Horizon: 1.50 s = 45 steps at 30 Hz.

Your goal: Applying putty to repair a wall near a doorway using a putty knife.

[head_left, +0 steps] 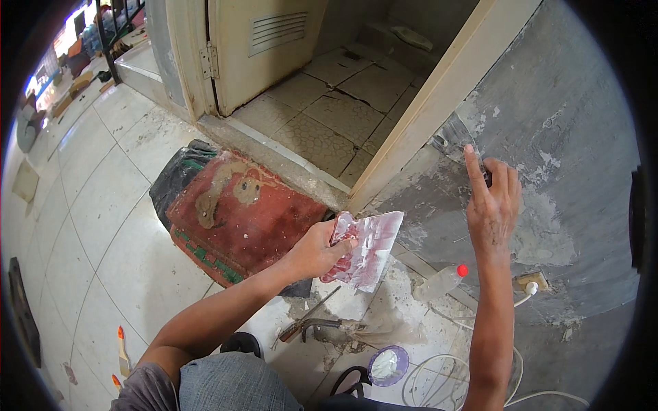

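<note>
My left hand (319,250) grips a dark red plastic putty spreader (373,250), its flat face smeared with white paste. Against the patchy grey wall (569,151), beside the cream door frame (418,109), my right hand (495,202) holds a putty knife (458,140). Its index finger is stretched along the tool, and the fingers hide most of the handle. The blade lies on the wall close to the frame. On the floor below, a small purple tub (388,365) contains white paste.
A red doormat (253,219) lies before the open doorway. Near my feet are a hammer (322,323), a clear bottle (439,284) with a red cap and a coiled white cable (439,363). A plug sits in a wall socket (531,281). Paintbrushes (123,353) lie at left.
</note>
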Each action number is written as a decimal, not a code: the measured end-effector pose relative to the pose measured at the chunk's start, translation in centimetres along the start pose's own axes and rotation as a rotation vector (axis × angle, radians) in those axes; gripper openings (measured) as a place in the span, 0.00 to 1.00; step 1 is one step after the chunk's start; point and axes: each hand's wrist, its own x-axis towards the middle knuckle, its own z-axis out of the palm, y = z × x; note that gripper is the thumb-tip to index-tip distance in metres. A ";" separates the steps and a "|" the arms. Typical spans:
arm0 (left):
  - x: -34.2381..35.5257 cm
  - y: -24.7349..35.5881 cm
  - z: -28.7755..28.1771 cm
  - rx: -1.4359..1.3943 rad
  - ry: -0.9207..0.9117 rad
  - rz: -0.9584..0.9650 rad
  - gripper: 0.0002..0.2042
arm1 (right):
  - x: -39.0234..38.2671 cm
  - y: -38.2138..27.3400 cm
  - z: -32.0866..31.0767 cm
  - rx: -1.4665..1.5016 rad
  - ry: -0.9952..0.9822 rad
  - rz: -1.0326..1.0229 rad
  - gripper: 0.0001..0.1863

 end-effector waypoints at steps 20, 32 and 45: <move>0.0 -0.1 0.0 -0.025 -0.005 -0.052 0.08 | -0.6 -0.4 -0.1 0.043 -0.025 0.017 0.36; 0.2 0.1 -0.1 -0.051 -0.013 -0.037 0.09 | -2.6 0.4 -1.3 0.017 -0.022 0.051 0.34; -0.1 0.4 -0.3 -0.064 -0.019 -0.108 0.08 | -2.7 0.9 -0.5 0.034 -0.016 0.046 0.37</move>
